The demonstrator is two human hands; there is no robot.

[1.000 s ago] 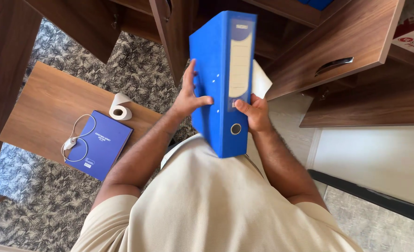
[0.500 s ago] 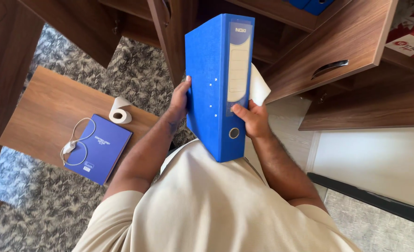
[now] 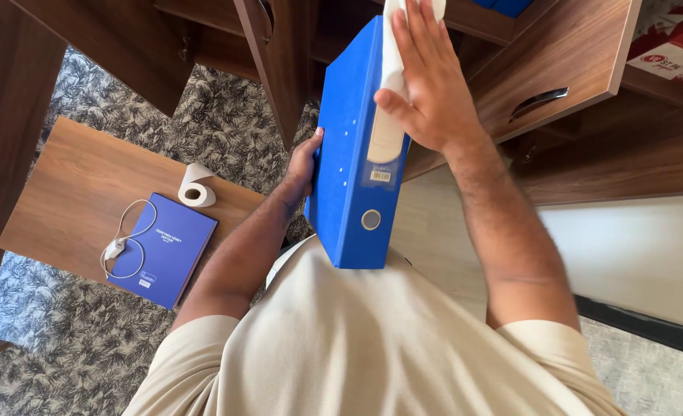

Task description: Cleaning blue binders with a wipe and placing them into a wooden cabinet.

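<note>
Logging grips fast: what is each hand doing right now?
Left hand: gripping the blue lever-arch binder.
Right hand: flat, pressing a white cloth onto its spine.

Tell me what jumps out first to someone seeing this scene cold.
The bright blue lever-arch binder dominates the centre, held upright against the person's chest, with the left hand gripping its left edge and the right hand pressing a white tissue flat on its spine. Lower left, a wooden table on patterned carpet carries a dark blue notebook, a white cable and a roll of tissue paper.
</note>
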